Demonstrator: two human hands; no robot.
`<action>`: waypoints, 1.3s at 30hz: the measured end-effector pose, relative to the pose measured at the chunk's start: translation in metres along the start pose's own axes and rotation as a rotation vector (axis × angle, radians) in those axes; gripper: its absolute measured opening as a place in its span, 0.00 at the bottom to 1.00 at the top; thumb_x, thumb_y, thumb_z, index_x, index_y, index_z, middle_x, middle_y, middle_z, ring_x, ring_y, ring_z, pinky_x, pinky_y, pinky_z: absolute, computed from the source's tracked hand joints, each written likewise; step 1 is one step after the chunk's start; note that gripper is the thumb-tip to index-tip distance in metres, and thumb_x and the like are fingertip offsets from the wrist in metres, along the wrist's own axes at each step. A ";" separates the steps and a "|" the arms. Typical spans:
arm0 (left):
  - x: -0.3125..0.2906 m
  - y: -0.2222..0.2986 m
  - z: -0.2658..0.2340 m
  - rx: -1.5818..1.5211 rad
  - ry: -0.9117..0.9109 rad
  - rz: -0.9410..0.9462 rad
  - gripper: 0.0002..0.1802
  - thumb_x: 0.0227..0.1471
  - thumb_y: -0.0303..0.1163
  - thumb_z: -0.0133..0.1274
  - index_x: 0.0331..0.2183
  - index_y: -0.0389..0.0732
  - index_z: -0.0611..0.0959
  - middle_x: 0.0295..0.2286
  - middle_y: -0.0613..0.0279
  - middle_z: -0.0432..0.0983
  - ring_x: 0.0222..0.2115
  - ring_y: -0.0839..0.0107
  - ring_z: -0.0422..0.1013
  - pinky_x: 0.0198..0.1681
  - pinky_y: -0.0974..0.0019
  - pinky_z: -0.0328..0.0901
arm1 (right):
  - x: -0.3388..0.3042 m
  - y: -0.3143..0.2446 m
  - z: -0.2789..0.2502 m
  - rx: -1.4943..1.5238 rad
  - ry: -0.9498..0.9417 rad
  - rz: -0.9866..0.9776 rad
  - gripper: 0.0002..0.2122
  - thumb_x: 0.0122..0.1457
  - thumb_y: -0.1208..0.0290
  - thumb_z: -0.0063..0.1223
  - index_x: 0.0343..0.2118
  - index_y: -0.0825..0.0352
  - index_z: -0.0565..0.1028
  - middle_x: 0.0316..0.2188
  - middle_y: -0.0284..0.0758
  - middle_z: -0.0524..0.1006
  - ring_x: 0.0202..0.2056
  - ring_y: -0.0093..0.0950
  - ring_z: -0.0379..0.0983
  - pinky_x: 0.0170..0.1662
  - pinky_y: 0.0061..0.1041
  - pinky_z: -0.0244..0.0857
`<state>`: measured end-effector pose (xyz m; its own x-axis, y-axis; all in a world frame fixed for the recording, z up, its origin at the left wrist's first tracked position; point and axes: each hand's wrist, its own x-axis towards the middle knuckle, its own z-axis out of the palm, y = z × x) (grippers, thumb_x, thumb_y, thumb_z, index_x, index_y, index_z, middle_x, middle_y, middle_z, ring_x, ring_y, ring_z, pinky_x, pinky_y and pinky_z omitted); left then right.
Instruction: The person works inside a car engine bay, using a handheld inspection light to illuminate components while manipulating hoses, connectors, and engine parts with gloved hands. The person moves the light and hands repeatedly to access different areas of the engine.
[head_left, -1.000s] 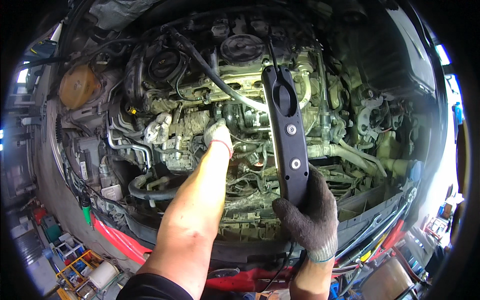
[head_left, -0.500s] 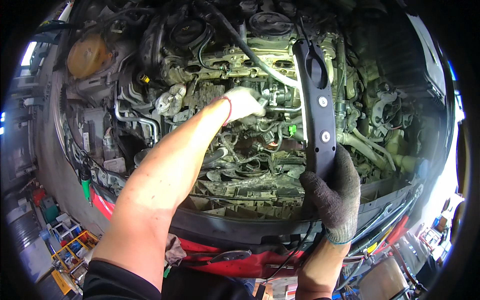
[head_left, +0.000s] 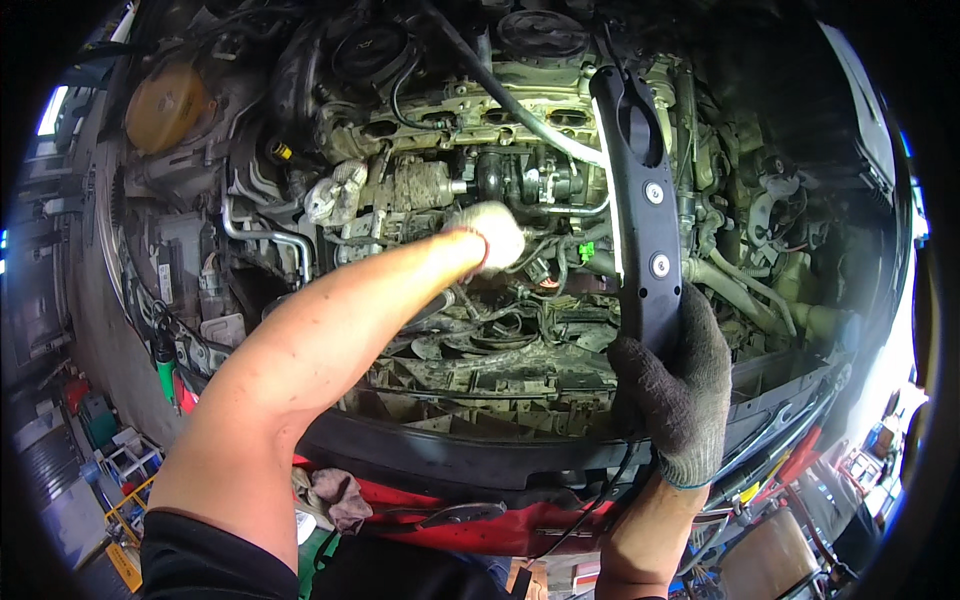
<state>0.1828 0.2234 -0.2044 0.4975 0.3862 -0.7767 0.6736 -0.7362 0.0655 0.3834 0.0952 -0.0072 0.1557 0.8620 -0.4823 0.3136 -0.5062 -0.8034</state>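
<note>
Head view: left hand [head_left: 492,232], white glove, reaching deep into engine [head_left: 470,180]; finger state hidden, cannot tell. Right hand [head_left: 676,385] clenched round black work light [head_left: 640,210], upright over engine's right side. Aim beam where left hand works; steady wrist.

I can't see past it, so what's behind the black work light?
Behind the black work light lie engine parts and hoses; whatever its body covers is hidden. The right hand grips its lower end.

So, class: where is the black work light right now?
In the head view the work light stands upright right of centre over the engine, its lower end gripped by the gloved right hand; the left hand reaches beside it.
</note>
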 end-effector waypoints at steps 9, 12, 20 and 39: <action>-0.016 0.093 0.062 -0.624 0.044 -0.304 0.42 0.54 0.31 0.46 0.63 0.13 0.55 0.38 0.30 0.81 0.39 0.47 0.82 0.41 0.51 0.76 | 0.001 -0.006 -0.002 -0.059 -0.025 -0.065 0.34 0.46 0.69 0.70 0.58 0.70 0.71 0.40 0.44 0.81 0.39 0.32 0.79 0.47 0.32 0.72; -0.016 0.086 0.062 -0.444 0.061 -0.240 0.27 0.56 0.30 0.45 0.52 0.18 0.70 0.34 0.34 0.83 0.36 0.46 0.82 0.36 0.50 0.75 | 0.001 -0.007 -0.004 -0.035 -0.048 -0.062 0.33 0.47 0.70 0.70 0.58 0.71 0.71 0.39 0.42 0.82 0.38 0.30 0.79 0.46 0.31 0.72; -0.019 -0.006 0.017 -0.387 0.127 -0.461 0.16 0.54 0.29 0.49 0.38 0.35 0.88 0.34 0.45 0.84 0.36 0.57 0.82 0.41 0.57 0.76 | 0.003 -0.004 -0.004 0.136 -0.033 0.039 0.36 0.42 0.72 0.71 0.58 0.74 0.71 0.43 0.34 0.77 0.43 0.24 0.71 0.51 0.28 0.67; 0.095 -0.074 0.090 -0.457 -0.193 -0.139 0.17 0.49 0.32 0.54 0.40 0.39 0.89 0.40 0.47 0.84 0.40 0.53 0.80 0.45 0.56 0.74 | 0.006 -0.003 -0.003 0.168 -0.051 0.102 0.37 0.42 0.74 0.71 0.59 0.72 0.71 0.45 0.34 0.77 0.45 0.24 0.71 0.52 0.28 0.66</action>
<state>0.1307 0.2644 -0.3393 0.3052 0.3222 -0.8961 0.9178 -0.3505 0.1865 0.3859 0.1017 -0.0062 0.1294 0.8059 -0.5778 0.1377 -0.5916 -0.7944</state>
